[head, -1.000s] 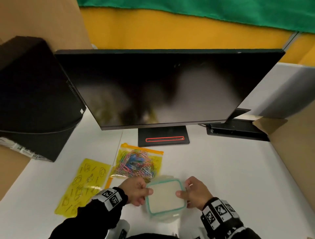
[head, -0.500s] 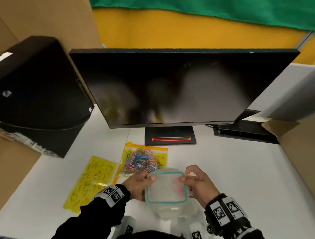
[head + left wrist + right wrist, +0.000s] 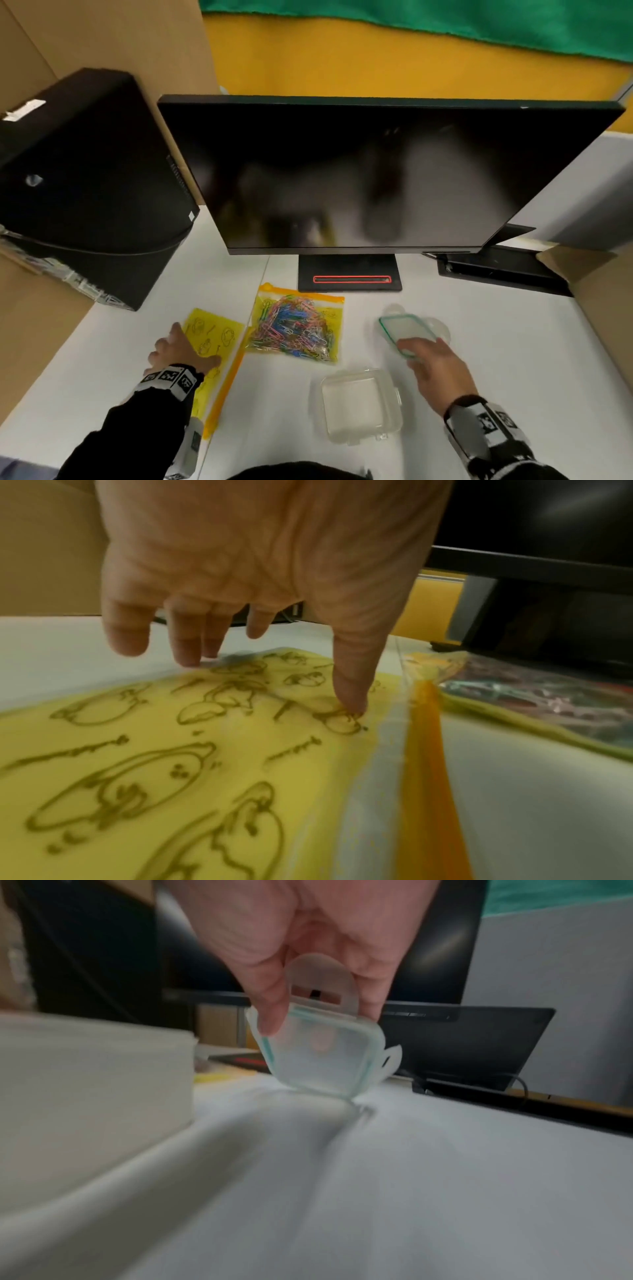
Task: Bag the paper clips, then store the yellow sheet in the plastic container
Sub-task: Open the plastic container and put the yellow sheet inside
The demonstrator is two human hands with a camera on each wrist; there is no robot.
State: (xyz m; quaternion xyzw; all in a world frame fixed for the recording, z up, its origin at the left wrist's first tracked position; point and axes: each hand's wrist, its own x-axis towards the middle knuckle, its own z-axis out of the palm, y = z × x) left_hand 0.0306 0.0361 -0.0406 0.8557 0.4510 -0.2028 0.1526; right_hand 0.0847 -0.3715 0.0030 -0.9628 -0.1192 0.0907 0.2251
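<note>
On white desk (image 3: 479, 342): monitor (image 3: 359, 178), cardboard walls (image 3: 41, 329) beside.

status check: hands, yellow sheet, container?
Left hand fingertips on printed yellow sheet, flat on table. Right hand pinching teal-rimmed clear lid. Clear plastic container open, empty. Nothing blocking.

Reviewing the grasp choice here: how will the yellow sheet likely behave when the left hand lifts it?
The yellow sheet lies flat and thin, so probably floppy and light. The left hand presses it with fingertips; it may slide on the smooth table rather than lift.
</note>
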